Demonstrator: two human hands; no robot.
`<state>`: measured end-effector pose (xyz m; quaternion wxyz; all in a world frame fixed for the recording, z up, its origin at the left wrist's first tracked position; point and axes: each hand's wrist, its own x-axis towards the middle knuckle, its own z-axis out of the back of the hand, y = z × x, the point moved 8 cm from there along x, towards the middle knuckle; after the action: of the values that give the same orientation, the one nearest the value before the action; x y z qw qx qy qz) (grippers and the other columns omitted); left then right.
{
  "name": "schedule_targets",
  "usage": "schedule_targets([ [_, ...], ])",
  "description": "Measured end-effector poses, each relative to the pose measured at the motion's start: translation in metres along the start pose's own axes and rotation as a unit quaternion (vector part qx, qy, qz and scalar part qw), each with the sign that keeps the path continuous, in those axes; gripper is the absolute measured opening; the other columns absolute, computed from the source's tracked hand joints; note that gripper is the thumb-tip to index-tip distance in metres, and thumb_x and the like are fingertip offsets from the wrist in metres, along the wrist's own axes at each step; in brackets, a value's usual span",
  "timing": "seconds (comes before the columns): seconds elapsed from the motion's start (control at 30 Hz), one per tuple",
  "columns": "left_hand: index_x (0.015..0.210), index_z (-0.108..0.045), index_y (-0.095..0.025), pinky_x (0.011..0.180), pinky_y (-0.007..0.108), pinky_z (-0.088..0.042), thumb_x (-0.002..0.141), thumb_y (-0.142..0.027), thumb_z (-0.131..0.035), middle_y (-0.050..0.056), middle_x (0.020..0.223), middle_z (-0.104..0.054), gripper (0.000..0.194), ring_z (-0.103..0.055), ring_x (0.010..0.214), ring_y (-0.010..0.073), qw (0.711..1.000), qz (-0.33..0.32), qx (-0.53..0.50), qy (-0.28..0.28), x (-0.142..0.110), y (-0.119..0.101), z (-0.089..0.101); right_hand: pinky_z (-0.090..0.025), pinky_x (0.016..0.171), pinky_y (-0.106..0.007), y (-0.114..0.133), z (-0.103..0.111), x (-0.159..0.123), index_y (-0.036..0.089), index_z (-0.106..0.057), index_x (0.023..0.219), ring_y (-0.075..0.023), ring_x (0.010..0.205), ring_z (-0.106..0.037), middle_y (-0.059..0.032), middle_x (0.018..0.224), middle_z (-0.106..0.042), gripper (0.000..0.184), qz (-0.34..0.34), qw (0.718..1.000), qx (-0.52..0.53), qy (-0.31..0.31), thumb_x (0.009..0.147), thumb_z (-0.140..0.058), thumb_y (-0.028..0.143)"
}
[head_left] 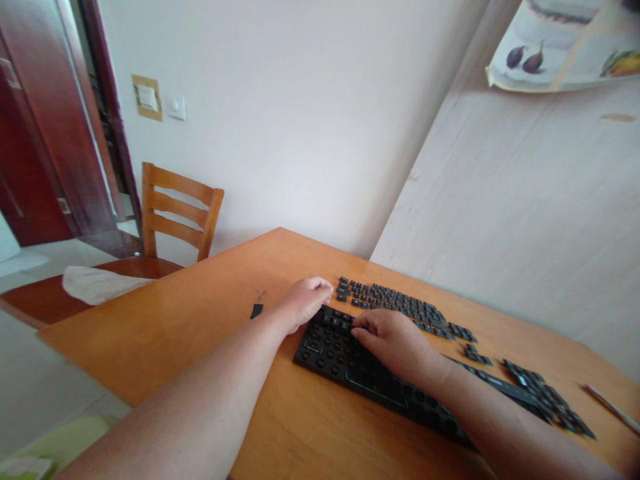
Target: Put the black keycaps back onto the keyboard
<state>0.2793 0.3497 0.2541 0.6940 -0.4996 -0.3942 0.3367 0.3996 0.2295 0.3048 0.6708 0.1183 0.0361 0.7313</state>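
While the thumb and fingers of the right hand (393, 337) bend together over the black keyboard (375, 388), any grip hidden, the curled left hand (305, 303), contents unclear, is nearer its far-left corner; its long axis slants rightward beneath the right forearm, blocky plastic keycaps (400, 305) beyond on smooth wood.

1. before you spreads an orange-brown wooden table (200, 320).
2. past its left edge you see a wooden chair (181, 229) with a slatted back and something white (103, 285) on its seat.
3. the white wall (300, 127) facing you carries two switch plates (147, 98) and looks brightest near its middle.
4. on your right rises a pale, streaked wall (525, 220), a sheet of painted fruit (575, 50) high on it.
5. at your far left, a dark red door (45, 113) stands over pale floor tiles (30, 353).
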Motion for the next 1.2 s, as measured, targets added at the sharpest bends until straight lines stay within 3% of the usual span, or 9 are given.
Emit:
schedule_targets([
  [0.37,0.081,-0.066,-0.018,0.070,0.028,-0.045,0.078,-0.039,-0.054,0.004,0.079,-0.069,0.024,-0.061,0.077,0.0187,1.000,-0.010,0.005,0.004,0.001,0.001,-0.001,-0.040,0.067,-0.027,0.000,-0.001,0.002,0.023,-0.069,0.079,-0.0173,0.076,-0.062,-0.0018,0.080,-0.070,0.018,-0.001,1.000,-0.012,0.012,0.086,-0.055,0.033],
  [0.73,0.080,-0.065,-0.018,0.068,0.027,-0.044,0.079,-0.038,-0.052,0.003,0.078,-0.068,0.024,-0.061,0.076,0.0183,1.000,-0.012,0.021,0.000,0.001,0.000,-0.001,-0.039,0.063,-0.026,-0.009,-0.010,0.002,0.021,-0.066,0.075,-0.0147,0.069,-0.060,0.0005,0.072,-0.067,0.016,-0.011,0.997,0.074,-0.005,0.085,-0.056,0.029],
  [1.2,0.081,-0.066,-0.017,0.067,0.027,-0.044,0.079,-0.038,-0.053,0.002,0.078,-0.069,0.025,-0.060,0.075,0.0177,1.000,-0.007,0.024,-0.005,0.000,0.001,0.000,-0.038,0.065,-0.026,-0.001,-0.007,0.004,0.021,-0.066,0.075,-0.0149,0.071,-0.059,-0.0006,0.074,-0.068,0.014,0.013,1.000,0.019,0.000,0.084,-0.057,0.026],
])
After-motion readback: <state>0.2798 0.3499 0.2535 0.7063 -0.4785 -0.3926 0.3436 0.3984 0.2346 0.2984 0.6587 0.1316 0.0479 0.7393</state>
